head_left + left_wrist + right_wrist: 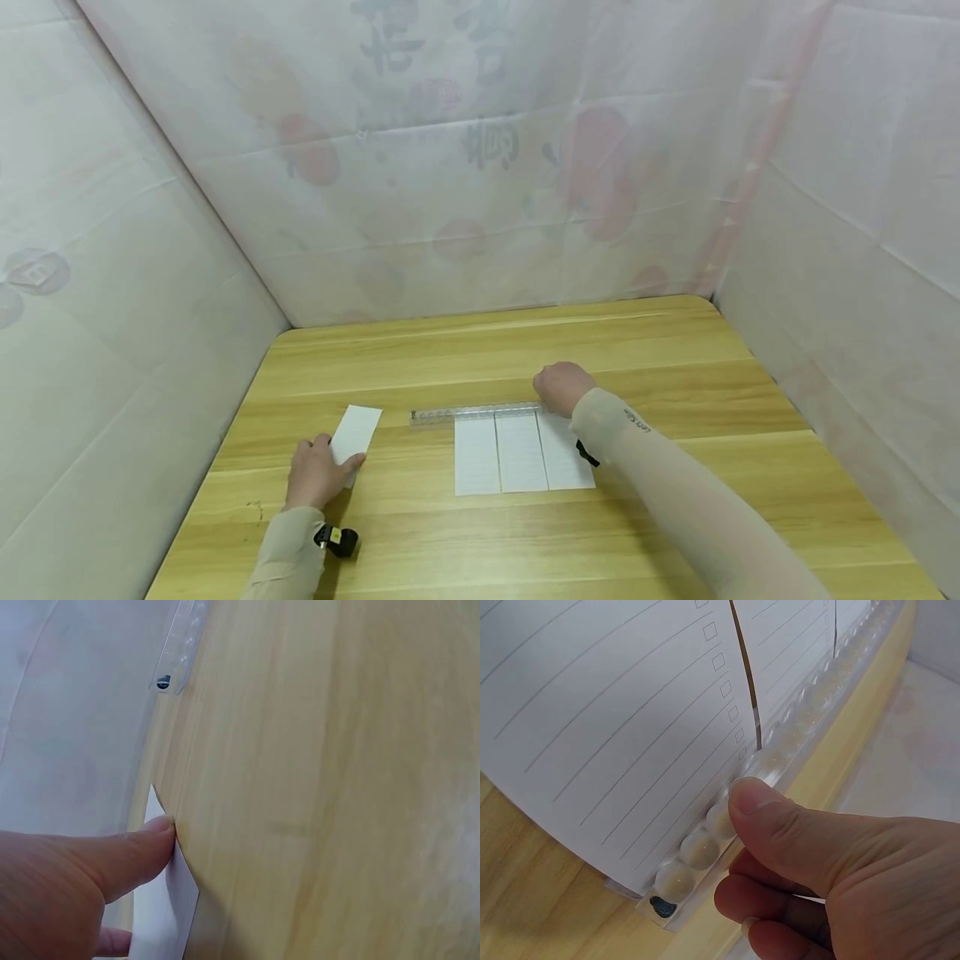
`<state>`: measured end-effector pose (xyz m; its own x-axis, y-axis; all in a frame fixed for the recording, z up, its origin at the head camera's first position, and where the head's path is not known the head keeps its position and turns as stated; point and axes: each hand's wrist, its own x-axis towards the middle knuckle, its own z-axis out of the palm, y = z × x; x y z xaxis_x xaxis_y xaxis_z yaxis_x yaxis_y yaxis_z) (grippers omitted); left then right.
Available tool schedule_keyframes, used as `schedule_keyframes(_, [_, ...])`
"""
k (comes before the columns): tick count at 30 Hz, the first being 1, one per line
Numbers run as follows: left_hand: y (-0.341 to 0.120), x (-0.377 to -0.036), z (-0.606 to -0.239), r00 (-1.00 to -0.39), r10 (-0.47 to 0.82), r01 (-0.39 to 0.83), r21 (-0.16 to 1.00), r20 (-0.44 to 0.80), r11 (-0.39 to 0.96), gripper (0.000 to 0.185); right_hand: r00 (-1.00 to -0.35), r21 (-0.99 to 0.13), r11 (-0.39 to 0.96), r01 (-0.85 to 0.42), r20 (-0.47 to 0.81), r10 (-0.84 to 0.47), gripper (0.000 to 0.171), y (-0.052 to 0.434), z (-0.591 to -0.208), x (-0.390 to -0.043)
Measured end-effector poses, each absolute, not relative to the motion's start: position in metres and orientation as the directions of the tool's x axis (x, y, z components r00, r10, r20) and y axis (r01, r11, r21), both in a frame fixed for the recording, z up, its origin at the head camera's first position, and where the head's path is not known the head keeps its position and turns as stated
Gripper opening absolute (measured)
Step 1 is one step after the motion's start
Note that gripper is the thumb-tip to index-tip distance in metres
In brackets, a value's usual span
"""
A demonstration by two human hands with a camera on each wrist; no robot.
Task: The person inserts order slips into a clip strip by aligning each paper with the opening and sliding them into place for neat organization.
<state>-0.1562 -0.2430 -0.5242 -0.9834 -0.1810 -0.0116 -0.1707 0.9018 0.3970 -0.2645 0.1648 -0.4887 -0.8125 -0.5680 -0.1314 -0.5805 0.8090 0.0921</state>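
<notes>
My left hand [315, 473] pinches a white paper card [356, 433] between thumb and fingers at the left of the table; in the left wrist view the thumb presses the edge of this card [161, 911]. My right hand [564, 387] grips a clear plastic strip with a row of round bumps [699, 849] near its right end, thumb on top and the other fingers curled at its far side. Three lined paper cards [522, 450] lie side by side, their top edges along the strip [435, 416]. Small checkboxes are printed on the cards [637, 735].
The wooden table [465, 542] has rounded far corners. Pale printed cloth walls [465, 192] stand behind it and on both sides. A small black device [341, 542] is strapped to the left wrist.
</notes>
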Motion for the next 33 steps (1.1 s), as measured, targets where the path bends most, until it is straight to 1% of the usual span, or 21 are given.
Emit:
schedule_keyframes(6, [-0.243,-0.156,-0.523,-0.98,-0.197,-0.188,0.422,-0.022,0.887,0.068,-0.806,0.108,0.799,-0.591,-0.113,-0.581,0.009,0.164,-0.488,-0.262])
schedule_keyframes(10, [-0.245,-0.158,-0.524,-0.979,-0.199,-0.195,0.461,-0.04,0.866,0.053,-0.807,0.102,0.802,-0.589,-0.118,-0.578,0.009,0.164,-0.488,-0.262])
schedule_keyframes(14, [-0.248,-0.161,-0.525,-0.979,-0.199,-0.188,0.496,-0.03,0.848,0.035,-0.809,0.09,0.805,-0.586,-0.125,-0.575,0.008,0.164,-0.488,-0.262])
schedule_keyframes(17, [-0.248,-0.161,-0.526,-0.98,-0.199,-0.171,0.521,-0.003,0.836,0.028,-0.807,0.086,0.804,-0.588,-0.12,-0.578,0.008,0.164,-0.489,-0.263])
schedule_keyframes(23, [-0.241,-0.163,-0.519,-0.98,-0.195,-0.128,0.623,0.041,0.771,0.02,-0.803,0.091,0.798,-0.596,-0.104,-0.587,0.01,0.165,-0.49,-0.263])
schedule_keyframes(26, [-0.235,-0.164,-0.512,-0.98,-0.188,-0.1,0.666,0.061,0.74,0.022,-0.805,0.095,0.8,-0.592,-0.109,-0.583,0.01,0.165,-0.49,-0.263])
schedule_keyframes(31, [-0.226,-0.162,-0.5,-0.985,-0.153,-0.051,0.724,0.075,0.688,0.038,-0.813,0.099,0.809,-0.58,-0.131,-0.567,0.009,0.165,-0.489,-0.263])
schedule_keyframes(33, [-0.222,-0.16,-0.496,-0.986,-0.14,-0.031,0.733,0.088,0.68,0.037,-0.813,0.1,0.808,-0.581,-0.132,-0.567,0.009,0.165,-0.489,-0.262])
